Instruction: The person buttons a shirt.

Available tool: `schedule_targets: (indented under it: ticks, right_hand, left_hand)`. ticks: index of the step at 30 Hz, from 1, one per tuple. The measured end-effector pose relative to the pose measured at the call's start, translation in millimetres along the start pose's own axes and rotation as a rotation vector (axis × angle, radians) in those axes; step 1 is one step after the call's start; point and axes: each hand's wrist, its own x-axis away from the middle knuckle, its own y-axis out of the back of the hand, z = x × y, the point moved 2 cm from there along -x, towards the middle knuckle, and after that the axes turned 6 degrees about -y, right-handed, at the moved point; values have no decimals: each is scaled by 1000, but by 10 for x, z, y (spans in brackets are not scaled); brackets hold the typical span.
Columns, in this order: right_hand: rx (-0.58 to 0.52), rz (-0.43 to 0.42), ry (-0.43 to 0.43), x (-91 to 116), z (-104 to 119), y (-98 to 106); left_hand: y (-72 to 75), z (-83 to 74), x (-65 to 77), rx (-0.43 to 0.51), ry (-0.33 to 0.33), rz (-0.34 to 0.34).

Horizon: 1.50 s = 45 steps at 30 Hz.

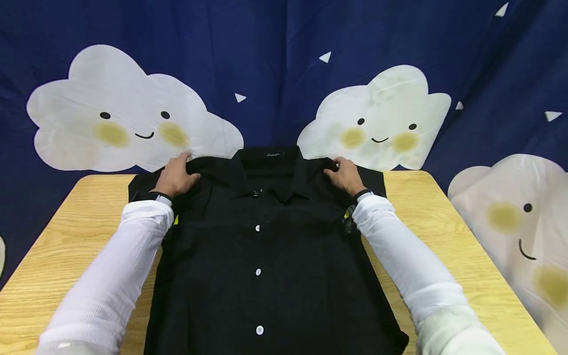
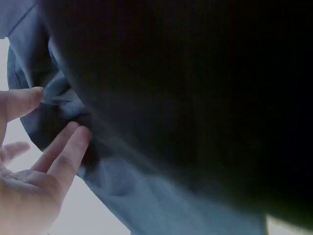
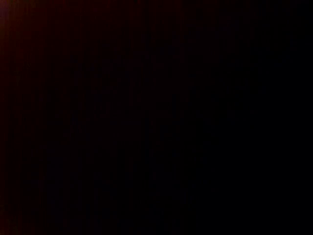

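A black short-sleeved button-up shirt [image 1: 293, 256] lies front up on the wooden table, its collar at the far edge and white buttons down the middle. My left hand [image 1: 176, 177] grips the shirt at its left shoulder in the head view. Up close in the left wrist view, the thumb and fingers [image 2: 68, 152] of that hand stand on either side of gathered dark cloth. At the opposite shoulder, my right hand [image 1: 345, 176] pinches the fabric, with some fingertips hidden. The right wrist view is almost wholly black and shows no hand.
The light wooden table [image 1: 57, 246] extends to both sides of the shirt. Behind it hangs a dark blue curtain [image 1: 266, 49] printed with smiling white clouds and small white triangles. Dark bands with small yellow-green spots sit at both wrists.
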Motion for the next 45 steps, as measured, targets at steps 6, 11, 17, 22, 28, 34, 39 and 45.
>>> schedule_targets:
  ticks: [6,11,17,22,28,34,39,45]
  right_hand:
    - [-1,-32,99,262,63,108]
    - [-38,-62,215,519,237,165]
    - [-58,-26,377,745,458,183]
    - [-80,23,455,987,566,201]
    - [-68,78,485,1292,621,177]
    - [-46,114,452,1453,603,129]
    - [-53,99,445,1493,586,131]
    - [-33,85,434,1511,596,146]
  left_hand:
    - [63,-149,273,-18,-61,0]
    - [56,-357,476,-68,-195,4]
    - [44,-615,658,-101,-365,38]
    - [51,-767,850,-113,-430,42]
    - [21,-881,1113,-117,-460,41]
    - [-24,-940,1311,-114,-491,57]
    - [-22,-926,1400,-106,-481,52]
    - [-4,-960,1450,-94,-491,47]
